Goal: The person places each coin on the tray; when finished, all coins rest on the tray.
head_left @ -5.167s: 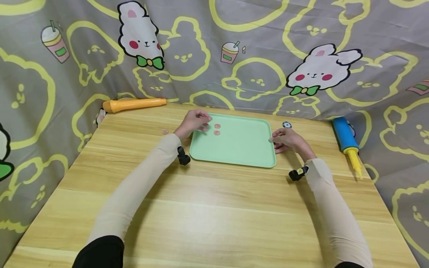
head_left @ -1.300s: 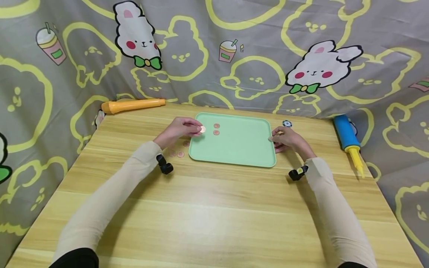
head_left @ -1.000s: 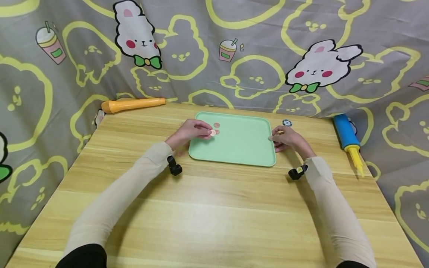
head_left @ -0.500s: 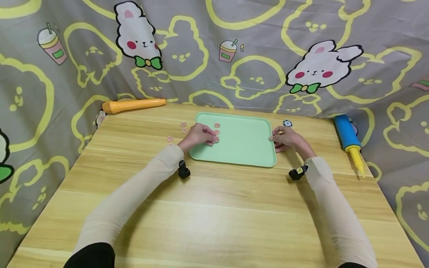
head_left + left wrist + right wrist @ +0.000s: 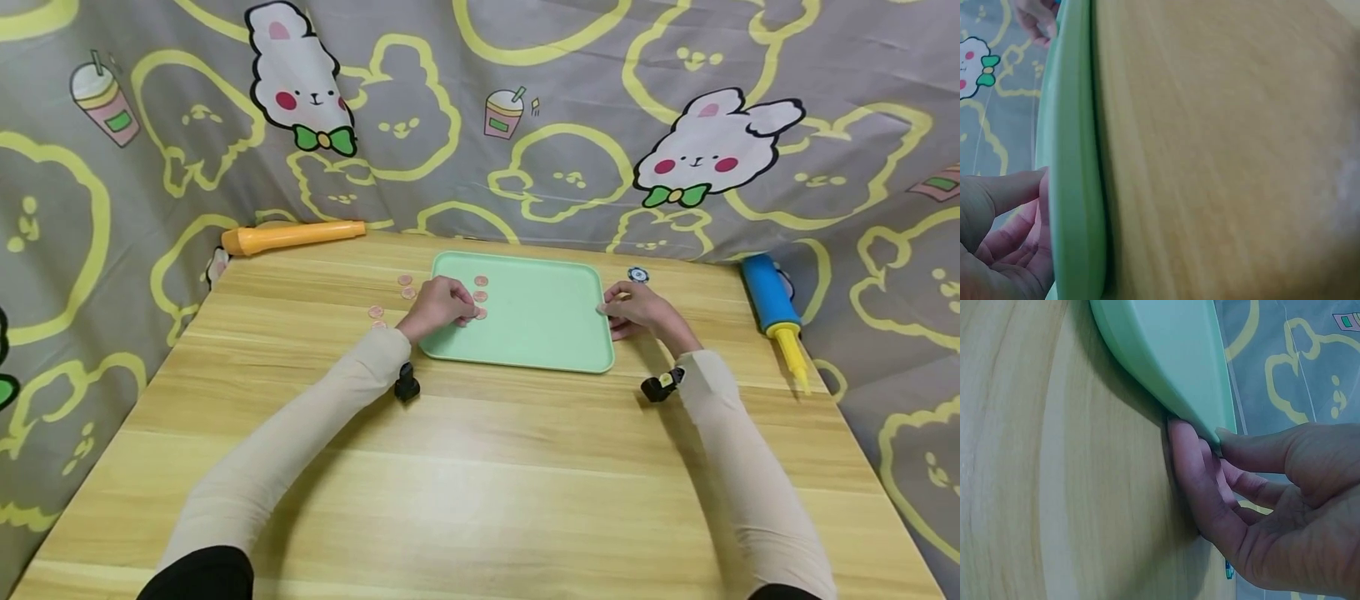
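A pale green tray [image 5: 536, 321] lies on the wooden table. My left hand [image 5: 441, 302] is over its left side, thumb and fingertips pinching a copper coin [image 5: 482, 314] at the tray's surface. Two more copper coins, an upper coin [image 5: 482, 281] and a middle coin [image 5: 480, 297], lie in a column above it. In the left wrist view the tray's rim hides the coin from sight. My right hand [image 5: 637, 309] grips the tray's right edge; in the right wrist view the thumb [image 5: 1254, 450] is on the rim and the fingers are curled underneath.
Left of the tray, several copper coins [image 5: 377, 312] lie on the table, partly behind my left wrist. A poker chip [image 5: 638, 275] sits beyond my right hand. An orange toy microphone [image 5: 292, 237] lies back left; a blue and yellow hand pump [image 5: 772, 304] lies at right.
My left hand came in from the tray's left edge with a coin and lowered it below the two others. It has barely moved in the last half second. The right hand stays on the tray.
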{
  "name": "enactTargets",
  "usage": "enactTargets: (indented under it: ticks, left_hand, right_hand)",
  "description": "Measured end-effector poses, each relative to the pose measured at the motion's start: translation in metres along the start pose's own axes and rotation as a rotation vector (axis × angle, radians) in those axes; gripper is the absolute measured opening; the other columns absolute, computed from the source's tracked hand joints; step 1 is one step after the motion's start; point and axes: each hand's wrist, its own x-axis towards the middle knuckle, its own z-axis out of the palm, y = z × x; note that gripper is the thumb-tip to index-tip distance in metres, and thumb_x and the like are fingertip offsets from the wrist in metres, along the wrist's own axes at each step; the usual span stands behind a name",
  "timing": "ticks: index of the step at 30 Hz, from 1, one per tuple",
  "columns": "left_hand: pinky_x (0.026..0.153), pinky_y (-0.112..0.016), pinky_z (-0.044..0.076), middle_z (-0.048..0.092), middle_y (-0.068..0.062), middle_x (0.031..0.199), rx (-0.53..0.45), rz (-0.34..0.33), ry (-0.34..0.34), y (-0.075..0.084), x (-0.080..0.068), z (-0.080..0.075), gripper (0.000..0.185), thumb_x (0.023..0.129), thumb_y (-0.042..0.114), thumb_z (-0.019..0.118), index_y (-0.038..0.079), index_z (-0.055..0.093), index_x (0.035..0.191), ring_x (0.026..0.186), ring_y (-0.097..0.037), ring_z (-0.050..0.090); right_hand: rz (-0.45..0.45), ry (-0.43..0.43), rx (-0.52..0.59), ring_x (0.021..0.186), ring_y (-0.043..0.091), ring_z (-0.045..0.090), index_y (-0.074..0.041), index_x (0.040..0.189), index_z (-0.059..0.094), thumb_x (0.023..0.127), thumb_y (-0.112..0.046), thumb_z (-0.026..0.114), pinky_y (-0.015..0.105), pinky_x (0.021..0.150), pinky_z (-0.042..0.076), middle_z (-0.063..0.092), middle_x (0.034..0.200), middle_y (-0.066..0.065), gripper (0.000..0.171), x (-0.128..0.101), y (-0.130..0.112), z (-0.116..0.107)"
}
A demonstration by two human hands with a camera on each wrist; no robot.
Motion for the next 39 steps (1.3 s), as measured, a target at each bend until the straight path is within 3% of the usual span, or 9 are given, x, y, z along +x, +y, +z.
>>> enactTargets:
  ticks: [11, 19, 28, 36, 39]
  left_hand:
    - [0.071, -0.029, 0.056, 0.074, -0.011, 0.082, 0.059, 0.006, 0.01, 0.0, -0.002, 0.0, 0.009, 0.096, 0.01, 0.074, 0.001, 0.074, 0.094, 0.068, -0.018, 0.071]
    - [0.079, -0.03, 0.05, 0.067, -0.007, 0.093, 0.072, 0.099, -0.048, 0.001, 0.001, -0.01, 0.011, 0.095, 0.012, 0.076, 0.003, 0.074, 0.102, 0.086, -0.019, 0.06]
    - [0.08, -0.03, 0.048, 0.065, -0.009, 0.096, -0.001, 0.225, 0.065, -0.008, 0.004, -0.044, 0.015, 0.099, 0.012, 0.073, 0.001, 0.072, 0.109, 0.087, -0.021, 0.058]
    - [0.086, -0.031, 0.051, 0.068, -0.012, 0.109, -0.081, 0.205, 0.137, -0.024, 0.0, -0.064, 0.024, 0.101, 0.015, 0.072, -0.001, 0.069, 0.118, 0.104, -0.026, 0.062]
    - [0.093, -0.037, 0.051, 0.067, -0.017, 0.118, -0.061, 0.203, 0.16, -0.032, 0.001, -0.073, 0.025, 0.102, 0.012, 0.069, -0.003, 0.068, 0.121, 0.113, -0.031, 0.061]
  right_hand:
    - [0.001, 0.051, 0.02, 0.075, 0.016, 0.066, 0.008, 0.136, 0.047, 0.106, -0.012, 0.063, 0.034, 0.072, 0.065, 0.063, 0.094, 0.009, 0.04, 0.0, -0.002, 0.004]
    - [0.022, 0.116, 0.0, 0.071, 0.015, 0.066, 0.008, 0.134, 0.049, 0.106, -0.01, 0.062, 0.033, 0.071, 0.064, 0.062, 0.099, 0.012, 0.035, 0.001, 0.0, 0.002]
    - [0.028, 0.081, 0.029, 0.068, 0.012, 0.068, 0.009, 0.138, 0.047, 0.106, -0.013, 0.063, 0.031, 0.071, 0.064, 0.065, 0.085, 0.005, 0.043, 0.005, 0.001, -0.002]
    - [0.024, 0.072, 0.025, 0.069, 0.011, 0.067, 0.011, 0.136, 0.049, 0.106, -0.013, 0.063, 0.03, 0.071, 0.064, 0.065, 0.085, 0.005, 0.04, 0.009, 0.0, -0.002]
    - [0.024, 0.064, 0.028, 0.069, 0.011, 0.067, 0.012, 0.137, 0.049, 0.107, -0.012, 0.062, 0.03, 0.072, 0.064, 0.065, 0.085, 0.005, 0.041, 0.008, 0.0, -0.002]
